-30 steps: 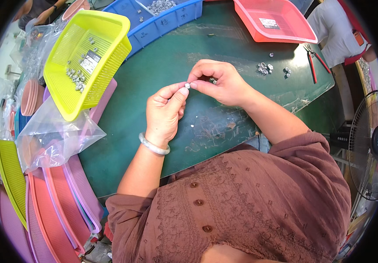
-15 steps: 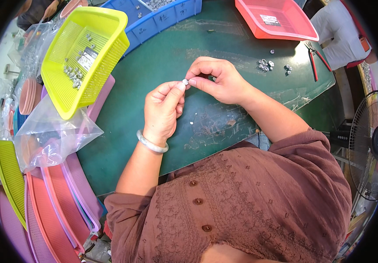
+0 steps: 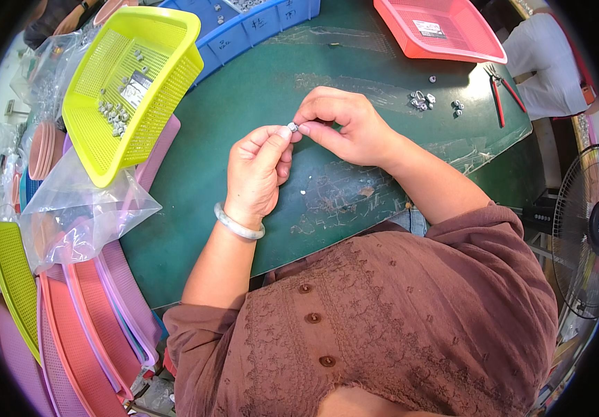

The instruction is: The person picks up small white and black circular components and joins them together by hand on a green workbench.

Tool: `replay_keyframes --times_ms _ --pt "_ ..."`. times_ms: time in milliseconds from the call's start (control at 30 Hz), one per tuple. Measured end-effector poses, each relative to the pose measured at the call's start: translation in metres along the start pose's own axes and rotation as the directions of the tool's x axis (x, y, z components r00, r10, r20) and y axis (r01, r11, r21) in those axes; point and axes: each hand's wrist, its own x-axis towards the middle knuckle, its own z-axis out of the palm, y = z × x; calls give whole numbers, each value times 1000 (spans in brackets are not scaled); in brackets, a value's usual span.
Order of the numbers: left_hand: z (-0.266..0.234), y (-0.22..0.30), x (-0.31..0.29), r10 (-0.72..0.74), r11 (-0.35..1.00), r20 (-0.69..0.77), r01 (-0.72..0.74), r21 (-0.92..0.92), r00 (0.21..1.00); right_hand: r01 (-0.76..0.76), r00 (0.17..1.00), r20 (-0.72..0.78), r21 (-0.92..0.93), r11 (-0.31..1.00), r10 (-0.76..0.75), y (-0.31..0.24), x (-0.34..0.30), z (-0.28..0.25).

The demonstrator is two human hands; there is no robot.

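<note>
Over the green table (image 3: 195, 229), a small silver-grey metal part (image 3: 292, 127) sits between my fingertips. My left hand (image 3: 256, 167) pinches it from the left between thumb and forefinger, the other fingers curled. From the right, the thumb and forefinger of my right hand (image 3: 345, 126) close on the same part, so the fingertips of both hands nearly meet. Fingers cover most of the part, and its exact kind is too small to make out. To the right of my right hand lies a loose group of small metal parts (image 3: 422, 101), with a smaller cluster (image 3: 458, 108) beside it.
A yellow-green basket (image 3: 178, 87) holding similar parts stands at the left, near a blue divided bin (image 3: 258, 26). At the far right are a pink basket (image 3: 407, 43) and red-handled pliers (image 3: 499, 101). Stacked baskets (image 3: 91, 320) flank my left; a fan (image 3: 581, 229) stands right.
Both hands keep their pinch on the small metal part in almost the same place. My left hand has shifted very slightly; the view has moved a little.
</note>
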Motion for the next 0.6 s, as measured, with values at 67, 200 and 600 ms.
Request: replay_keyframes --times_ms 67,200,600 --pt "0 0 0 0 1000 3 0 -6 1000 18 1000 -4 -24 1000 -18 0 0 0" --pt "0 0 0 -6 1000 1 6 -6 1000 33 999 0 -43 999 -34 -1 0 1" --pt "-1 0 1 -28 1000 7 27 6 1000 74 997 -16 -113 991 -77 -2 1 2"
